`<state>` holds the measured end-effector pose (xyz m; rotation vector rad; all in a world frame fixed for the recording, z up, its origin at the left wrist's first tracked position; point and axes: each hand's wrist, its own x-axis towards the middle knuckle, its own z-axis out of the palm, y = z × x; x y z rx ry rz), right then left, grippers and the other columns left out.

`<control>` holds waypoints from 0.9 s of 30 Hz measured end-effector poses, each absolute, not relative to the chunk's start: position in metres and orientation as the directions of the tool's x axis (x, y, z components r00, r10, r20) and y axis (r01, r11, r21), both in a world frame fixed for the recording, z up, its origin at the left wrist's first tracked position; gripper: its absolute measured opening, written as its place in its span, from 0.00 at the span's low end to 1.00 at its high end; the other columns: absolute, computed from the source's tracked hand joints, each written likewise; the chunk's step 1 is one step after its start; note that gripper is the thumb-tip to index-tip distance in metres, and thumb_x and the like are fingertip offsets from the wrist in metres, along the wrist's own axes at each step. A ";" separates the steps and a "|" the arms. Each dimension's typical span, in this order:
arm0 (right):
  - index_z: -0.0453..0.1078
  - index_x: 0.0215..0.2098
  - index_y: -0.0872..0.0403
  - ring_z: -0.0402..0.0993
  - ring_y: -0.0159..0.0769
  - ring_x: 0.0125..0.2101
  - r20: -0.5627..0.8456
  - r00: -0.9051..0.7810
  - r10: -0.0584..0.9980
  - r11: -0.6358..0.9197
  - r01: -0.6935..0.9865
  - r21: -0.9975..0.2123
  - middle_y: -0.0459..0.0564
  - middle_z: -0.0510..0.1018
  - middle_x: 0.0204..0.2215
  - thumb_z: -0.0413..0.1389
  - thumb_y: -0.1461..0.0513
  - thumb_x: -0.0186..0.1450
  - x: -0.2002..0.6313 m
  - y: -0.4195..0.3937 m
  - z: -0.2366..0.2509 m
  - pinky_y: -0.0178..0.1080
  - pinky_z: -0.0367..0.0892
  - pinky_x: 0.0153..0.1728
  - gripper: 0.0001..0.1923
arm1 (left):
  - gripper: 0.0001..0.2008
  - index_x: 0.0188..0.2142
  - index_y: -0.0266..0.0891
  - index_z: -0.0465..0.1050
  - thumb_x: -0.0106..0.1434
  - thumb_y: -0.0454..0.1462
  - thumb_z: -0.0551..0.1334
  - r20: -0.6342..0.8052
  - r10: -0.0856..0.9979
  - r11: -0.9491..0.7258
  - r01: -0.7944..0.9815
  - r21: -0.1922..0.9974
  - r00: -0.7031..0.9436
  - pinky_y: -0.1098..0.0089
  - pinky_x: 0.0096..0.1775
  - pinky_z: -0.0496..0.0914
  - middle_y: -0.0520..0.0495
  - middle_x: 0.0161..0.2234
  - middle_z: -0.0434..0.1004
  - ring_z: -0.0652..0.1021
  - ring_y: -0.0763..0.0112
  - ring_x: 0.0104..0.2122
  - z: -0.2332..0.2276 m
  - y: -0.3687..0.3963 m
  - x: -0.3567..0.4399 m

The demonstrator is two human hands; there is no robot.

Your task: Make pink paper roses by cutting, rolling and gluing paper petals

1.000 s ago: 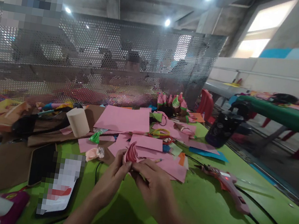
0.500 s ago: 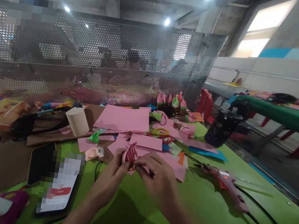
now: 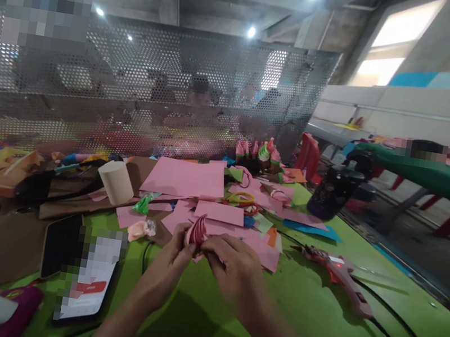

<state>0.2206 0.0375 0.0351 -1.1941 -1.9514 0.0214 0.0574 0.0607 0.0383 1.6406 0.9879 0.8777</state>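
Above the near part of the green table, my left hand (image 3: pixel 170 259) is closed around a small pink-and-dark-red swirled piece (image 3: pixel 198 231) with a pointed, curled top, like an ice-cream swirl. My right hand (image 3: pixel 233 264) meets it from the right, thumb and fingers pinched at its lower edge. Whether those right fingertips hold a separate bit is hidden. Behind the hands lie pink sheets (image 3: pixel 220 213). A clay-like peach lump (image 3: pixel 138 230) in clear wrap sits to the left of my left hand.
A pink glue gun (image 3: pixel 346 281) with a cord lies right, near a dark bottle (image 3: pixel 334 191). Two phones (image 3: pixel 61 248) lie left. Yellow-handled scissors (image 3: pixel 241 198), a white roll (image 3: pixel 117 183) and several finished swirl cones (image 3: pixel 264 152) stand farther back, before a perforated metal screen (image 3: pixel 136 80).
Both hands stay in nearly the same place on the swirled piece. My right fingers have shifted very slightly at its lower edge.
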 end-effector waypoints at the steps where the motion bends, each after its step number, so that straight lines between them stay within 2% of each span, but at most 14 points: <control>1: 0.74 0.35 0.53 0.73 0.35 0.32 0.637 -0.212 0.741 0.552 0.732 -0.399 0.48 0.78 0.31 0.56 0.72 0.63 0.221 0.037 0.035 0.35 0.66 0.34 0.09 | 0.14 0.47 0.43 0.61 0.67 0.46 0.50 0.092 0.910 -0.179 0.183 0.967 0.405 0.67 0.40 0.64 0.49 0.39 0.72 0.72 0.64 0.38 0.039 0.060 0.057; 6: 0.75 0.37 0.52 0.72 0.36 0.33 0.651 -0.198 0.733 0.557 0.724 -0.407 0.50 0.75 0.32 0.55 0.69 0.65 0.224 0.036 0.036 0.36 0.66 0.34 0.09 | 0.15 0.48 0.43 0.63 0.66 0.47 0.52 0.100 0.917 -0.173 0.158 0.972 0.387 0.68 0.39 0.65 0.49 0.35 0.73 0.72 0.64 0.37 0.040 0.059 0.056; 14: 0.75 0.38 0.51 0.72 0.36 0.34 0.648 -0.157 0.746 0.554 0.685 -0.472 0.49 0.74 0.32 0.56 0.69 0.65 0.230 0.034 0.040 0.36 0.66 0.34 0.09 | 0.19 0.48 0.43 0.62 0.64 0.50 0.52 0.099 0.952 -0.145 0.141 0.979 0.289 0.66 0.42 0.64 0.48 0.37 0.73 0.73 0.62 0.39 0.032 0.061 0.063; 21: 0.76 0.38 0.52 0.71 0.36 0.33 0.626 -0.190 0.756 0.560 0.684 -0.468 0.49 0.75 0.32 0.56 0.70 0.65 0.226 0.035 0.034 0.36 0.68 0.34 0.09 | 0.19 0.49 0.42 0.61 0.64 0.50 0.51 0.100 0.941 -0.140 0.104 0.985 0.325 0.66 0.40 0.64 0.52 0.30 0.70 0.71 0.63 0.36 0.029 0.063 0.062; 27: 0.75 0.38 0.53 0.72 0.36 0.33 0.614 -0.197 0.764 0.556 0.683 -0.473 0.50 0.75 0.32 0.56 0.70 0.65 0.227 0.033 0.035 0.37 0.68 0.35 0.09 | 0.19 0.48 0.42 0.62 0.64 0.50 0.52 0.086 0.936 -0.129 0.105 0.986 0.341 0.67 0.39 0.63 0.50 0.33 0.71 0.71 0.64 0.35 0.026 0.065 0.062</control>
